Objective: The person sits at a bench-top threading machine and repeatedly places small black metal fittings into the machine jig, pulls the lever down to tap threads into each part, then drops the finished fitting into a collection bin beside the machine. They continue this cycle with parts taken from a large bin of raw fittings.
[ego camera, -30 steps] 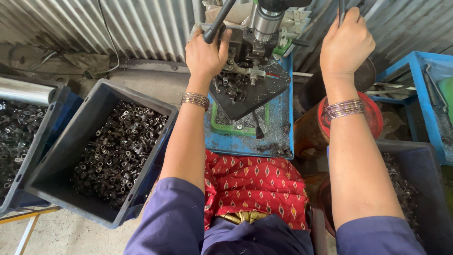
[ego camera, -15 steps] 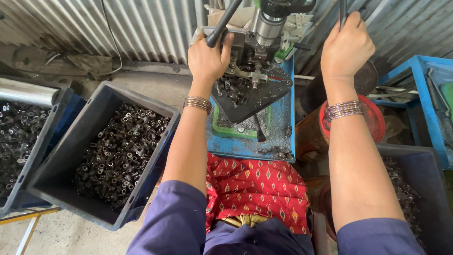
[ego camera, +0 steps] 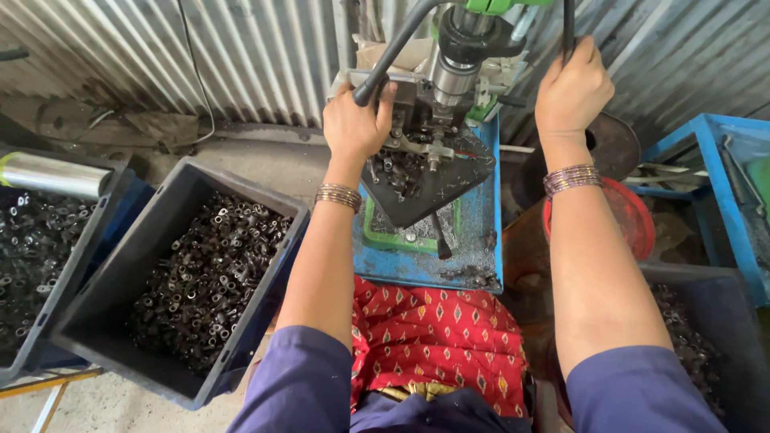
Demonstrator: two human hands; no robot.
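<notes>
I sit facing a small drill press (ego camera: pixel 459 56) on a blue stand (ego camera: pixel 481 240). My left hand (ego camera: pixel 354 122) rests at the press's black work plate (ego camera: pixel 429 180), fingers curled beside the knob of a black lever (ego camera: pixel 393 56); what it grips is hidden. My right hand (ego camera: pixel 571 90) is raised and closed around a thin black feed handle (ego camera: pixel 568 24). Small dark metal parts (ego camera: pixel 401 170) lie on the plate under the spindle. Both wrists wear bangles.
A dark crate (ego camera: pixel 104 321) of small black metal parts stands at my left, with another crate (ego camera: pixel 32 240) and a shiny metal cylinder (ego camera: pixel 52 174) beyond it. A red bucket (ego camera: pixel 630 216), blue frame (ego camera: pixel 722 200) and a third parts crate (ego camera: pixel 706 345) are at my right. Corrugated sheet wall behind.
My view has shifted slightly. Both hands stay up at the press, the left one a little lower near the plate, the right still on the handle.
</notes>
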